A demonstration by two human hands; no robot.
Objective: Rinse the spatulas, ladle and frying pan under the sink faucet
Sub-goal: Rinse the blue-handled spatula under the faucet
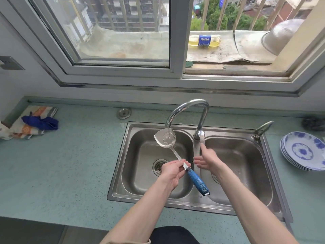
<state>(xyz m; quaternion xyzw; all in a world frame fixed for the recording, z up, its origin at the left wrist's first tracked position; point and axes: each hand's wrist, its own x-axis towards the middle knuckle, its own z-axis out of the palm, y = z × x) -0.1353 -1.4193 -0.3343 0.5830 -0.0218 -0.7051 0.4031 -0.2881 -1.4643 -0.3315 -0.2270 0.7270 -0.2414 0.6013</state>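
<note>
Head view, everything placed from the double-bowl steel sink (pixel 249 211) set in the pale green bench (pixel 73 173).

Over the left bowl: a metal spatula (pixel 165 138) with a blue handle, blade up under the spout of the chrome faucet (pixel 188 110), a thin stream of water landing on the blade and spilling off. Left hand (pixel 171 170), as grip, pinching the bare metal shank just above the blue handle, fingers curled round it; handle end slanting down toward the divider between the bowls. In the left bowl itself only the round drain and a wet film.

At the divider: right hand (pixel 206 159), fingers straight and relaxed, index fingertip touching the faucet lever, holding nothing.

Right of the sink, on the bench: a stack of blue-and-white plates (pixel 304 152). Far left of the sink: a crumpled patterned cloth (pixel 29 124) with a blue piece on top. Beyond the sink, outside the window on the ledge: a Pepsi bottle (pixel 204 40) lying on its side with yellow liquid inside, and an upturned metal basin (pixel 281 34).
</note>
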